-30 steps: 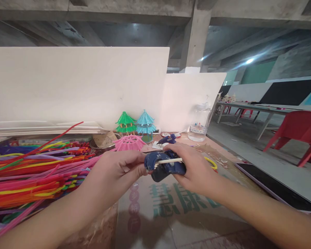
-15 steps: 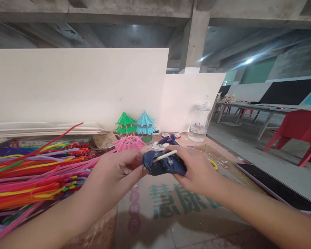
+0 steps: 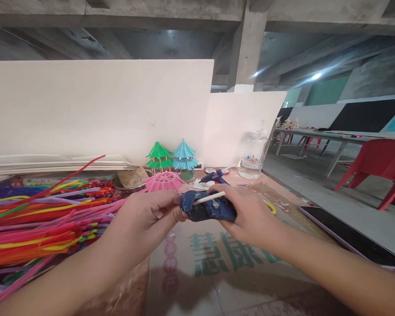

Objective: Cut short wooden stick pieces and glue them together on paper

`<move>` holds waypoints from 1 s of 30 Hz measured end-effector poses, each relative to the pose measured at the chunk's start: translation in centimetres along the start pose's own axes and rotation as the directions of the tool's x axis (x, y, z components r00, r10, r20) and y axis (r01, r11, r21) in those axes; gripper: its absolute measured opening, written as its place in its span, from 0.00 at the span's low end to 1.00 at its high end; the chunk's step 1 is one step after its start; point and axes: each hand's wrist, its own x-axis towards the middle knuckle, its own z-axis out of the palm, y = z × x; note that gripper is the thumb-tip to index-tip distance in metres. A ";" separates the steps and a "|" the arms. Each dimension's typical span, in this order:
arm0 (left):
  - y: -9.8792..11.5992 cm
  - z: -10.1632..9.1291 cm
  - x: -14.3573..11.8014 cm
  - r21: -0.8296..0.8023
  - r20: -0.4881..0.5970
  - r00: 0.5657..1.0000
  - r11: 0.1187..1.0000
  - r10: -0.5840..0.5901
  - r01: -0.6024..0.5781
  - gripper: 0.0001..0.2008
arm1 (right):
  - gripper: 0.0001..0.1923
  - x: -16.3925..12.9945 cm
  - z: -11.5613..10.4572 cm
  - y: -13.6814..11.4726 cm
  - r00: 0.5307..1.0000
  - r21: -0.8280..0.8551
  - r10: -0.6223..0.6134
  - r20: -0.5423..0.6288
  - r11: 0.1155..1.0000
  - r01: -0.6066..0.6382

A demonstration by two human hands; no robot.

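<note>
Head view: right hand (image 3: 250,217) grips the glue gun (image 3: 206,210); left hand (image 3: 145,224) pinches its near end beside the glue stick (image 3: 209,198), best fed straight.

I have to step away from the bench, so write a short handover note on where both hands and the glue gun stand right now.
Left hand: fingertips at the rear end of the blue glue gun.
Right hand: wrapped around the gun body, holding it above the cardboard sheet.
A pale glue stick lies slanted across the top of the gun, not visibly seated.
Done: green pagoda, blue pagoda, pink roof stand behind.
Left: seating the stick, I judge. Pipe cleaners lie to the left.
</note>
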 end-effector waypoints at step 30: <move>0.2 0.7 -0.1 -0.117 -0.084 0.996 0.993 0.011 -0.021 0.08 | 0.24 -0.1 0.0 -0.3 0.999 0.005 0.029 0.028 1.000 -0.029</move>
